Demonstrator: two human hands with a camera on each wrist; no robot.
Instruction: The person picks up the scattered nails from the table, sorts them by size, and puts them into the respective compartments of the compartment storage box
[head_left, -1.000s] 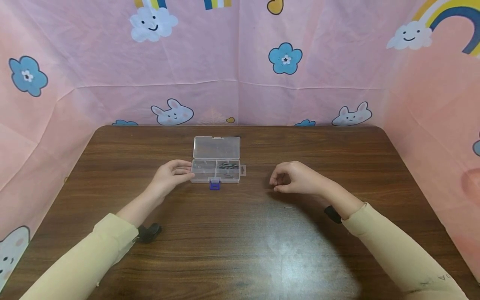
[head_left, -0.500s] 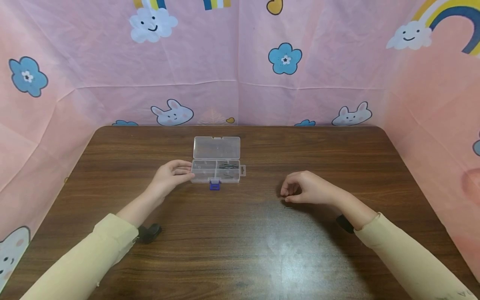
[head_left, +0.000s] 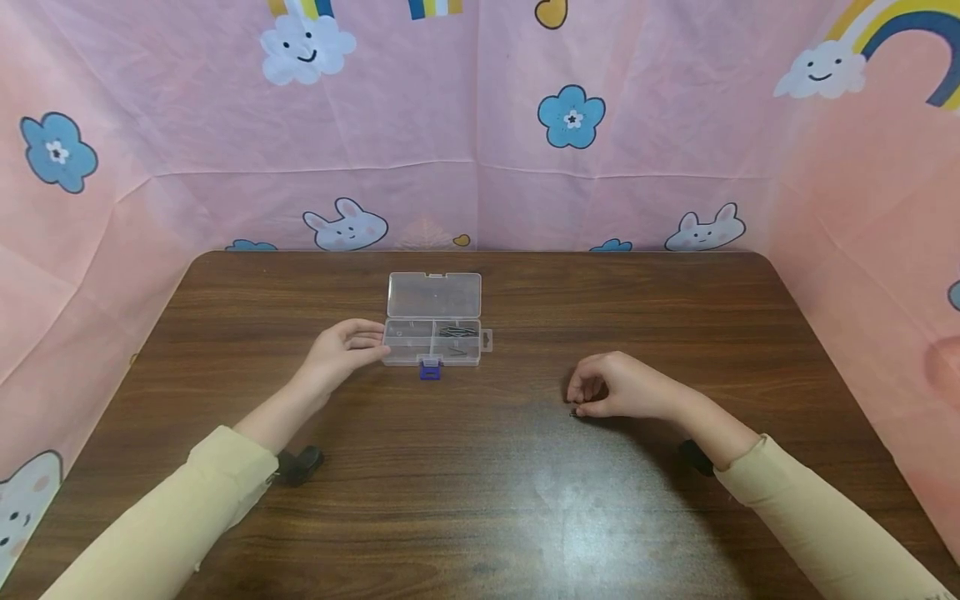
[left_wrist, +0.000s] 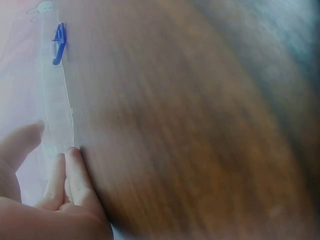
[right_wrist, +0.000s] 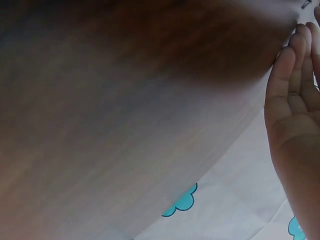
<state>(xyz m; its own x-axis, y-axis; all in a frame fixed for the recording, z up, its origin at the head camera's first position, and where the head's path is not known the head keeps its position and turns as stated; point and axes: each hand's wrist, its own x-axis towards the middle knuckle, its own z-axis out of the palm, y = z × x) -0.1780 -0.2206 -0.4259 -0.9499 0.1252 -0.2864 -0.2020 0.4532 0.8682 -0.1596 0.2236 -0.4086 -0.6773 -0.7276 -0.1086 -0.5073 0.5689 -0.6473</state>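
Observation:
A clear plastic compartment box (head_left: 408,353) stands on the table with its lid (head_left: 434,296) tipped back and a blue latch (head_left: 430,372) at the front. Several thin dark metal pieces, like screws or nails (head_left: 456,332), lie in its back right compartment, and a few more in the front right one. Fingers and thumb of my left hand (head_left: 339,350) touch the box's left end, the fingers fairly straight. My right hand (head_left: 618,385) is low over the table, fingers loosely bent. A small thin metal piece (head_left: 573,412) lies at its thumb tip, partly covered; no firm pinch shows.
The brown wooden table (head_left: 450,500) has rounded back corners. Pink patterned cloth (head_left: 420,125) hangs behind it and along both sides. A clear hang tab (head_left: 487,340) sticks out from the box's right end. Dark wrist-worn devices (head_left: 300,467) sit under both wrists.
My right hand has moved right and toward the front edge, down to the small metal piece, and its thumb now covers part of it. The left hand and the box have stayed put.

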